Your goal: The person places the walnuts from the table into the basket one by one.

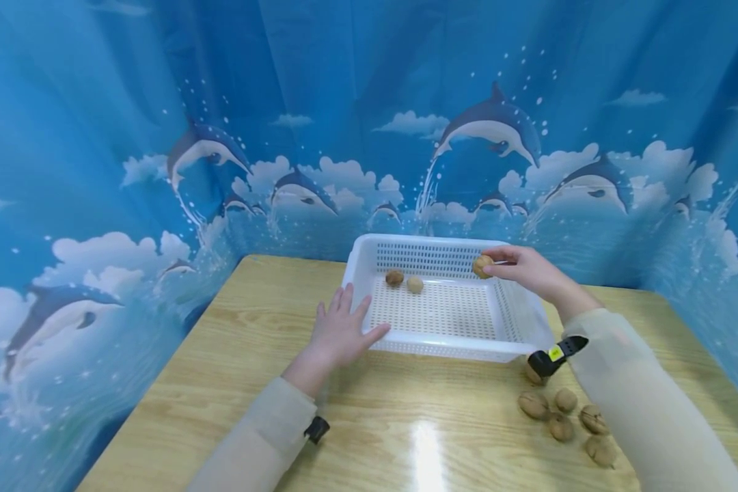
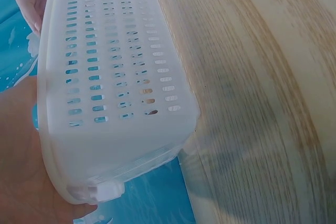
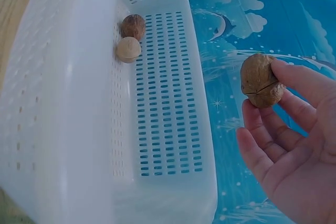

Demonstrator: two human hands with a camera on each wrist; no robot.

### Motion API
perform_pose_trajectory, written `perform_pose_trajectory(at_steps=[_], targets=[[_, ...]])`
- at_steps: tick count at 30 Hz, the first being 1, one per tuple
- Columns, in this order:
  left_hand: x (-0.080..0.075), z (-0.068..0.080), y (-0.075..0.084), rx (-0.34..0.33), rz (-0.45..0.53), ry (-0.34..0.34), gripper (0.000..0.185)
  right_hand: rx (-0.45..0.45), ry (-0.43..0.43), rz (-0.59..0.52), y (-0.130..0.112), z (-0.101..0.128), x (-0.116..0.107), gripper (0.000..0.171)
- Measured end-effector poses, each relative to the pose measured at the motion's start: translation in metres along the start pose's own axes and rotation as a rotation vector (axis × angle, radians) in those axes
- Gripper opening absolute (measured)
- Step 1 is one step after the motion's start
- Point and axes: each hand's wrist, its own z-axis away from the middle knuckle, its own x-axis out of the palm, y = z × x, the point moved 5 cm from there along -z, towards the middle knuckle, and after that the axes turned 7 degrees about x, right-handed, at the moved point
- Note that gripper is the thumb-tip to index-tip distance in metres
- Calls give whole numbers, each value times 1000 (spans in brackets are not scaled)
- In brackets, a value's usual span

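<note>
A brown walnut [image 3: 261,80] with a crack across its shell is pinched between the thumb and fingertips of my right hand [image 1: 531,272]. In the head view that hand is over the right back part of a white perforated plastic basket [image 1: 449,344]. My left hand [image 1: 338,333], fingers spread, rests at the basket's front left corner; the left wrist view shows it right at the rim. Inside the basket, toward the left, lie a darker walnut [image 1: 394,277] and a paler round nut [image 1: 415,284], side by side.
Several walnuts [image 1: 560,426] lie on the wooden table [image 1: 221,383] at the front right, partly under my right forearm. One nut [image 1: 534,373] sits near the basket's front right corner behind the wrist strap. A blue dolphin curtain [image 1: 344,102] stands behind the table.
</note>
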Motion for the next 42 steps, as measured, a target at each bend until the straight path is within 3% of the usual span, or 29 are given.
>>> perform_pose_trajectory(at_steps=[7,16,26,42], targets=[[0,0,0,-18,7,-5,79,22,-2,-1,-5,-14,1,65],[-2,2,1,7,14,4,79,54,13,1,-6,-36,6,67],[-2,3,2,8,31,9,79,78,8,-59,-10,-55,15,62],[-2,2,1,12,27,8,80,137,14,-206,9,-85,26,58]])
